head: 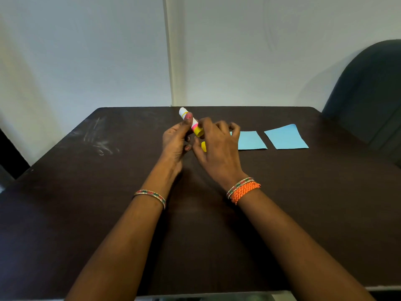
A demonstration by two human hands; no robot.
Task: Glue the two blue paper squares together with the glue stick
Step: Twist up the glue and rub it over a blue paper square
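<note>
Hands meet above the dark table (108, 213): left hand (175, 142) clasps the tilted glue stick (192, 123), right hand (217, 148) with loosely curled fingers touches its yellow end, a yellow cap (203, 146) lies below, and two blue paper squares (251, 140) (286, 137) lie flat, apart, farther right.

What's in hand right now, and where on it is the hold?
The left hand holds the glue stick around the middle of its barrel. The right hand has fingers at its yellow lower end.
</note>
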